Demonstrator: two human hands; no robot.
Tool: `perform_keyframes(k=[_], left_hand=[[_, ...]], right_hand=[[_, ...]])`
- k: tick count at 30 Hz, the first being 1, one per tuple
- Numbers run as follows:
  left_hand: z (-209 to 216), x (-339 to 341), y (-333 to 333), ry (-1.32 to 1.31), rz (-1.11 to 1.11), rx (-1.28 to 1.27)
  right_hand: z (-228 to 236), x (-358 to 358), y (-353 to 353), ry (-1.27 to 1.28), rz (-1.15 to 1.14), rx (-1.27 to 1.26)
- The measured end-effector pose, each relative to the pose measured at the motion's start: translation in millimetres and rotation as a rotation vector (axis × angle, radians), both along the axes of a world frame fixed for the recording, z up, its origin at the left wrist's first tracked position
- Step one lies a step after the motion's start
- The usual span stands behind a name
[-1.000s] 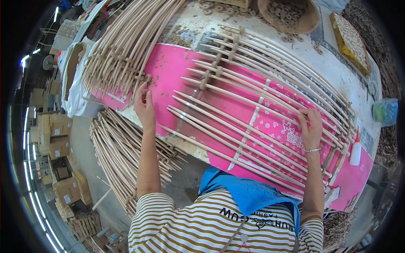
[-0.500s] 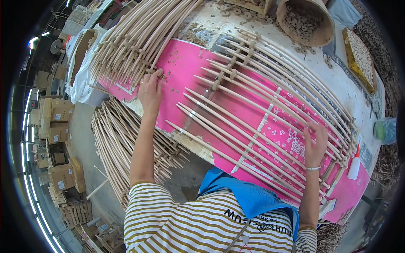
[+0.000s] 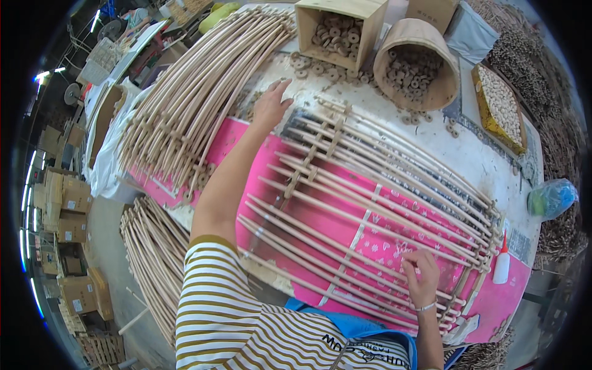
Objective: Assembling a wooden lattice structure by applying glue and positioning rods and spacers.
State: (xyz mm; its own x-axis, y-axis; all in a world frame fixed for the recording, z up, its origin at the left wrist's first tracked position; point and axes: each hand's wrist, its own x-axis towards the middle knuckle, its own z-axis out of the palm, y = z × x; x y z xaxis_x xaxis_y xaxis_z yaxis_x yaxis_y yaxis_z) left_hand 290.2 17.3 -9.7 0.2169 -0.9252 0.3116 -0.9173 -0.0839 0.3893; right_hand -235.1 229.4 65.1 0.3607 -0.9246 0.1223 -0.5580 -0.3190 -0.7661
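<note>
Across a pink sheet [image 3: 265, 160] on a cluttered desk [image 3: 431, 132], a worker in a striped top tends a row of pale wooden sticks [image 3: 320, 239]. From where I stand, the row looks only partly done: toward the sheet's far side, sticks wear small wooden collars [image 3: 335, 137] near their left tips, while those along its near side show bare points there. Just beyond the sheet's far edge hovers the left hand [image 3: 271, 105], fingers loosely spread, nothing visible in them. Above the sticks at the sheet's right part is the right hand [image 3: 422, 274], its fingers curled; whether they pinch anything, I cannot tell. Left of the sheet, partly covering it, lies a thick pile of collared sticks [image 3: 203, 86], seemingly finished to this stage. Plenty of loose rings remain beyond the sheet, in a square box [image 3: 372, 31] and a round tub [image 3: 410, 29].
</note>
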Motion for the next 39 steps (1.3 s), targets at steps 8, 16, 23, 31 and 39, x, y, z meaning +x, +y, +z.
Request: perform_keyframes(k=[8,16,23,31,39], left_hand=[[-16.3,-3.0,-134.0,-0.051,0.188,0.118],[-24.5,-5.8,-112.6,-0.21,0.12,-0.069],[19.5,15.0,2.9,-0.112,-0.01,-0.157],[27.9,12.9,201.8,-0.057,0.039,-0.032],[16.8,-15.7,283.3,-0.113,0.141,0.037]], right_hand=[[-4.7,-7.8,-0.9,0.029,-0.118,0.055],[-10.4,-7.7,2.3,0.024,-0.14,0.099],[-12.3,-7.6,3.6,0.022,-0.077,0.079],[-25.4,-20.9,31.1,0.122,-0.041,0.043],[-41.8,-31.7,46.3,0.129,0.035,-0.142]])
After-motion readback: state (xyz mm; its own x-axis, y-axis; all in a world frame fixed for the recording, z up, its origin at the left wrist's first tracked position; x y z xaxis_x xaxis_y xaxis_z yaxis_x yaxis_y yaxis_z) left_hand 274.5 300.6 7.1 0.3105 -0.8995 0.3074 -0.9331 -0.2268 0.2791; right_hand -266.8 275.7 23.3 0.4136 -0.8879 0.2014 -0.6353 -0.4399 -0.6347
